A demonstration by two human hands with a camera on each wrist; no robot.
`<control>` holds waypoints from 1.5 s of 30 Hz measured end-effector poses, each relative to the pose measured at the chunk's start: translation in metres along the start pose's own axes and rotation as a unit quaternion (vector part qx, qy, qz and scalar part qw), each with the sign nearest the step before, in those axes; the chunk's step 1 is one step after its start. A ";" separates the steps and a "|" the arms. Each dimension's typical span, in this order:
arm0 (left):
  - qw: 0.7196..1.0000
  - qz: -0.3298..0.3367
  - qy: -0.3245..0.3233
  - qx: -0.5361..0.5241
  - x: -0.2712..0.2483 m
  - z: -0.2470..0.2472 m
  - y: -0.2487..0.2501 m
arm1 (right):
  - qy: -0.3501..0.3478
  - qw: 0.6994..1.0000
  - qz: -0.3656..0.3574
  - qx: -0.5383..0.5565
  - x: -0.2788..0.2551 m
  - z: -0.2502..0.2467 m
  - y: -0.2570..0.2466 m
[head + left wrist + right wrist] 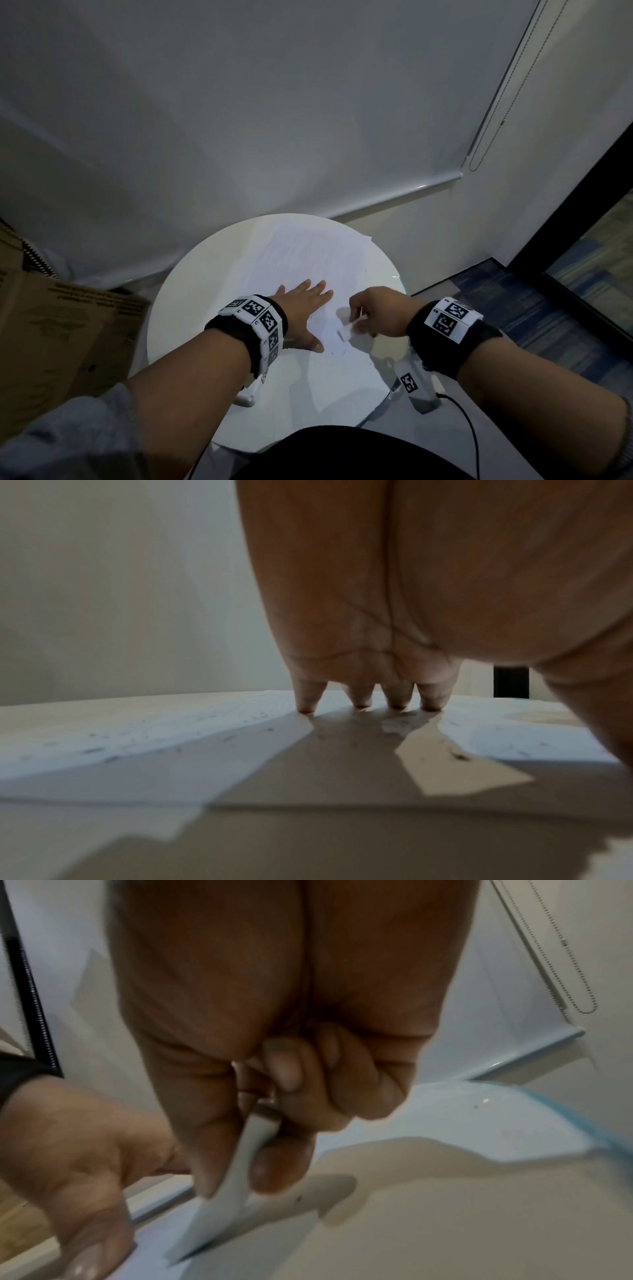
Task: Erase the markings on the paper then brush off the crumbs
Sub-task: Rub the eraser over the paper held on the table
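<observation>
Eraser at work near the front edge of a loose sheet on a round tabletop

From the head view, we see the left hand [303,308] lying flat, fingers straight, on the paper [308,253], which covers the round tabletop [178,308]; just to the right of that hand the right hand [373,313] has its grip clamped on a white eraser [346,331], above faint dark marks [337,353]. In the left wrist view, the fingertips [306,707] press the paper [137,731], specks scattered around them. In the right wrist view, thumb and fingers pinch the eraser [219,1202], its tip on the sheet. We judge that a hard stroke away from the holding hand could crease or tear the paper, or slide it toward the table's edge.
</observation>
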State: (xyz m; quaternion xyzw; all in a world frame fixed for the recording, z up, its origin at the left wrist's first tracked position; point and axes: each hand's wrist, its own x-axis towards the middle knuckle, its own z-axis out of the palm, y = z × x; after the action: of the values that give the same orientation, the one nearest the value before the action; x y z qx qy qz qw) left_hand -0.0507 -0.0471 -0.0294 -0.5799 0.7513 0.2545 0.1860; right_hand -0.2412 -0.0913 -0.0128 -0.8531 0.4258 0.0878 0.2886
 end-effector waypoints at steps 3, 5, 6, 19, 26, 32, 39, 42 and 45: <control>1.000 -0.001 0.001 -0.005 -0.001 0.001 0.000 | 0.082 0.996 0.016 0.003 -0.001 -0.001 0.005; 1.000 0.001 0.001 -0.003 -0.002 0.000 0.000 | 0.027 0.999 0.009 0.021 -0.003 0.000 0.007; 1.000 0.001 0.000 -0.002 -0.002 0.000 0.001 | -0.002 1.000 0.006 0.027 -0.004 0.001 0.007; 1.000 -0.001 -0.003 -0.001 -0.001 0.000 0.000 | 0.063 0.997 0.021 0.031 -0.003 -0.002 0.010; 1.000 -0.001 0.001 -0.008 -0.002 0.000 0.000 | 0.057 0.997 0.001 0.043 0.001 0.002 0.005; 1.000 -0.003 0.004 0.000 0.000 0.001 0.000 | -0.026 0.999 -0.025 0.023 0.001 0.003 -0.003; 1.000 -0.002 0.011 0.005 0.002 0.004 -0.002 | -0.068 0.997 -0.022 0.016 0.003 0.001 -0.007; 1.000 -0.001 0.014 0.003 0.003 0.004 -0.002 | 0.050 0.999 -0.019 -0.012 0.008 -0.001 -0.010; 1.000 -0.001 0.020 0.005 0.003 0.005 -0.003 | 0.016 1.000 -0.016 -0.002 0.008 -0.003 -0.010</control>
State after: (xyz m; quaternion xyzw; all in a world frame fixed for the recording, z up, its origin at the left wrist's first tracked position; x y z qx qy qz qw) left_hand -0.0489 -0.0465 -0.0358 -0.5852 0.7552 0.2389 0.1737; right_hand -0.2281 -0.0936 -0.0097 -0.8614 0.4167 0.0704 0.2817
